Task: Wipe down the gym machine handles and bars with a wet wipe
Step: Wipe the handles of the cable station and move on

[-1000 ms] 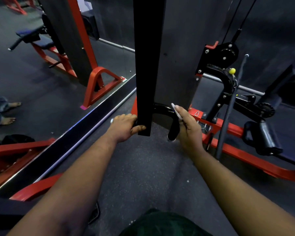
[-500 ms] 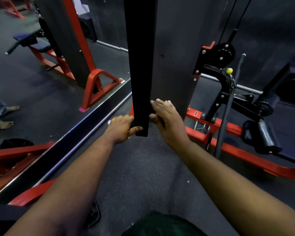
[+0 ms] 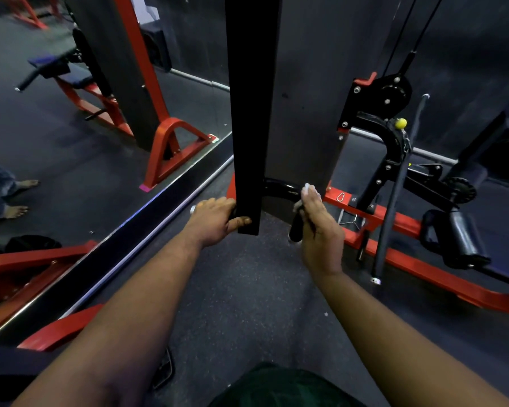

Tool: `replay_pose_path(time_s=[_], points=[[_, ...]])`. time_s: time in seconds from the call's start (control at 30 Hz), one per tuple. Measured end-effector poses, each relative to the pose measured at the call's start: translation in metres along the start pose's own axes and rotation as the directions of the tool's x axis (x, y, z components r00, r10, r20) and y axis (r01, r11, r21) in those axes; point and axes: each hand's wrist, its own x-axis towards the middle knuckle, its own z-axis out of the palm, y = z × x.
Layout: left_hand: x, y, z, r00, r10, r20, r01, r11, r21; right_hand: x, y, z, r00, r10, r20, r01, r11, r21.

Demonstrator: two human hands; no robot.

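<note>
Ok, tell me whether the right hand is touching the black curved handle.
Touching. The head view shows the right hand wrapped around the black curved handle, white wipe pressed between.

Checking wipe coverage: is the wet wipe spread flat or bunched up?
Bunched up: the wet wipe shows only as small white wads poking from the right hand.

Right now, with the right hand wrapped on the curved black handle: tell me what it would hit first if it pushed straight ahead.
Judging from one view, the right hand, holding the wet wipe on the curved black handle, points up and away toward the grey machine panel. It would probably meet that panel first; depth is unclear.
</note>
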Motion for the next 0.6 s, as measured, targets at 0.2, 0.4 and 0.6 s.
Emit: replay_pose_path(time_s=[0.2,0.4,0.6], points=[[0.0,0.001,0.0,1.0,-0.005,0.011,0.005,1.0,0.006,-0.035,0.014,0.008,0.878,0.478,0.035,-0.479,0.87,0.122],[0.002,0.001,0.002,1.0,-0.023,0.011,0.023,1.0,0.008,-0.021,0.015,0.005,0.802,0.526,0.283,-0.591,0.767,0.251],[0.002,0.001,0.002,1.0,-0.005,0.023,0.005,1.0,0.021,0.025,-0.025,-0.009,0.915,0.354,0.192,-0.393,0.89,0.23]])
